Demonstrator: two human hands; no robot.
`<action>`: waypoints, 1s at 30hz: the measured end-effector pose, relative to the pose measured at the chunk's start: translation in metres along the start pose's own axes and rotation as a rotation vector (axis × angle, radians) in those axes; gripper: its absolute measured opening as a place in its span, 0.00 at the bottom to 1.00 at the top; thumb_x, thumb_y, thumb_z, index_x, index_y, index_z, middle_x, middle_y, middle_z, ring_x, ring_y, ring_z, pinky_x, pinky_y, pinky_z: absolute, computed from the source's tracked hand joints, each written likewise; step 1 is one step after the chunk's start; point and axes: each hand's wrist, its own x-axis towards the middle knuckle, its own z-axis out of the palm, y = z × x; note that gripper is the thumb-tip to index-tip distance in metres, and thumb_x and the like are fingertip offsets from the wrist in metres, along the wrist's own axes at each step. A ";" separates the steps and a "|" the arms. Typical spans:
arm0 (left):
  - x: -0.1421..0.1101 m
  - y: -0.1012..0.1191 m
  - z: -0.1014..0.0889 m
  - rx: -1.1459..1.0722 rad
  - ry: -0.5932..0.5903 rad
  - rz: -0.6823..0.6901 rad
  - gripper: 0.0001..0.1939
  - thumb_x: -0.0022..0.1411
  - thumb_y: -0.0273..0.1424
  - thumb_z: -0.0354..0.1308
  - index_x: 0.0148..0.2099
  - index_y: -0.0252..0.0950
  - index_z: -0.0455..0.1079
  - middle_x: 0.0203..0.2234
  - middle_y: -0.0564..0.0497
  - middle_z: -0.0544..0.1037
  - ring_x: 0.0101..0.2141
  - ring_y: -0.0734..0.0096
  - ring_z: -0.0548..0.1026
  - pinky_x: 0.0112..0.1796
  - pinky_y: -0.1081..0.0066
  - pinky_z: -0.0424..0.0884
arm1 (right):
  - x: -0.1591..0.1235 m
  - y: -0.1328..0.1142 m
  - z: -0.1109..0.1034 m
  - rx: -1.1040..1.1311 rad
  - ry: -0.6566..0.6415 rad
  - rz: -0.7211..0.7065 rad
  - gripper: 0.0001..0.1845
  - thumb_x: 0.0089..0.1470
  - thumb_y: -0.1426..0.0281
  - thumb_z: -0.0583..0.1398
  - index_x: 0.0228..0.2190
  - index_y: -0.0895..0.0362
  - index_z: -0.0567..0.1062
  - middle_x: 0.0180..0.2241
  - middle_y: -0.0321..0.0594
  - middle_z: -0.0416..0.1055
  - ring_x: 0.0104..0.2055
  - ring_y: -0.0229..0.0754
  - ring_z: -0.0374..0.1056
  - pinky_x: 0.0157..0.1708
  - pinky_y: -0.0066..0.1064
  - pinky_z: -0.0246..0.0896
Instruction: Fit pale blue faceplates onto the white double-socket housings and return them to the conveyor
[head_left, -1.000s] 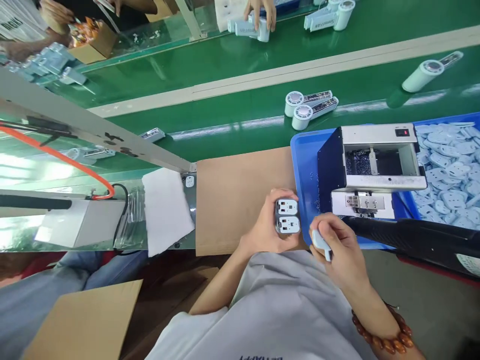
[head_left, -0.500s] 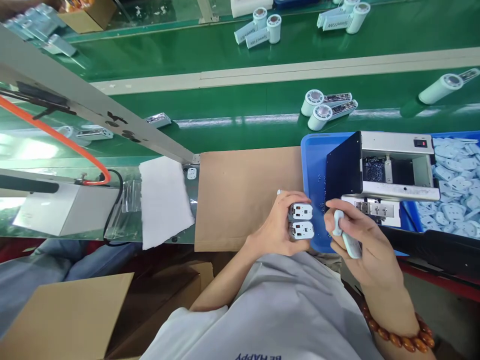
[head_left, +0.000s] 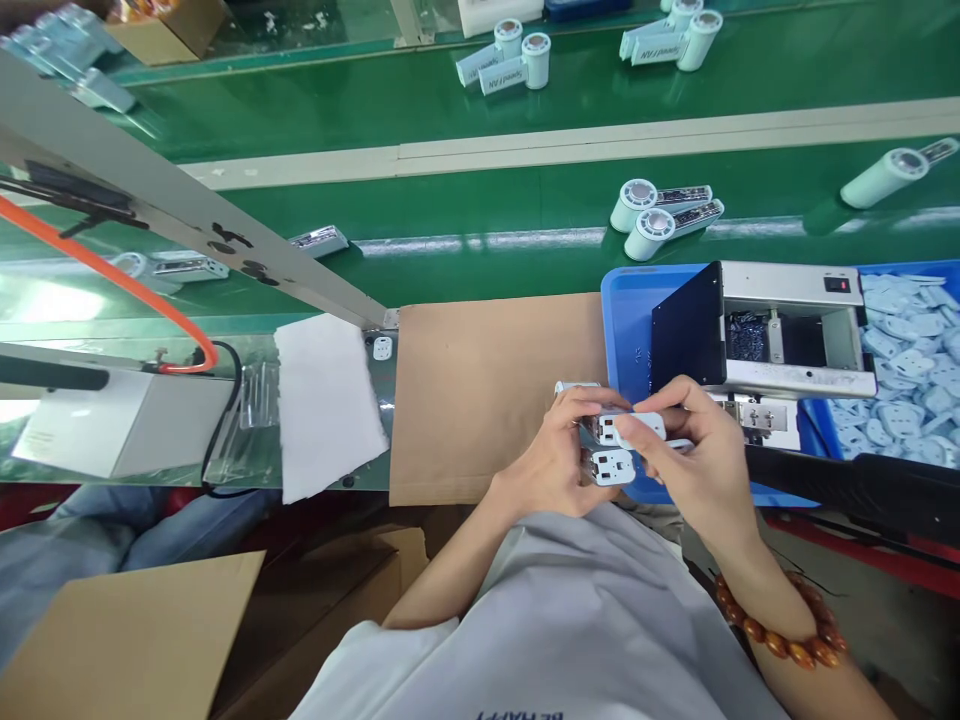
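My left hand [head_left: 544, 462] is wrapped round two pale fan bodies, held side by side above the front of the cardboard sheet. The nearer fan body [head_left: 613, 467] shows a white end face with small slots and holes. Between the thumb and fingers of my right hand [head_left: 701, 455] is a pale plastic cover [head_left: 645, 428], set against the end of the farther fan body. A second pale piece [head_left: 679, 446] shows under the right fingers, partly hidden. Whether the cover is seated or only touching, I cannot tell.
A silver screw feeder [head_left: 795, 378] stands in a blue tray [head_left: 626, 300]. Right of it lies a heap of pale covers [head_left: 911, 400]. A long black tool [head_left: 862, 490] crosses the front right. Fan bodies [head_left: 651, 232] stand on the green belt [head_left: 480, 215] beyond the cardboard sheet [head_left: 487, 400].
My right hand has moved left from over the tray, bringing the pale cover against the fan bodies. My left hand has stayed almost in place, still holding them.
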 end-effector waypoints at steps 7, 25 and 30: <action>-0.001 -0.001 0.005 0.065 0.012 0.039 0.57 0.66 0.32 0.80 0.80 0.58 0.44 0.65 0.40 0.75 0.62 0.45 0.81 0.64 0.32 0.79 | 0.014 -0.003 0.011 -0.034 -0.078 -0.021 0.38 0.52 0.50 0.89 0.29 0.59 0.73 0.20 0.32 0.57 0.20 0.30 0.53 0.19 0.18 0.45; 0.026 -0.016 0.001 0.027 -0.009 0.152 0.32 0.73 0.31 0.72 0.64 0.54 0.53 0.63 0.43 0.71 0.58 0.54 0.79 0.53 0.48 0.83 | 0.013 -0.009 -0.027 0.183 -0.062 -0.016 0.10 0.64 0.69 0.72 0.44 0.56 0.79 0.42 0.42 0.77 0.35 0.38 0.70 0.32 0.26 0.69; 0.032 -0.020 0.008 0.054 0.100 0.138 0.29 0.70 0.29 0.68 0.61 0.51 0.54 0.62 0.45 0.73 0.53 0.59 0.79 0.51 0.53 0.79 | -0.006 -0.005 -0.039 -0.009 0.060 -0.184 0.21 0.68 0.65 0.82 0.54 0.53 0.82 0.51 0.46 0.82 0.54 0.45 0.81 0.46 0.27 0.80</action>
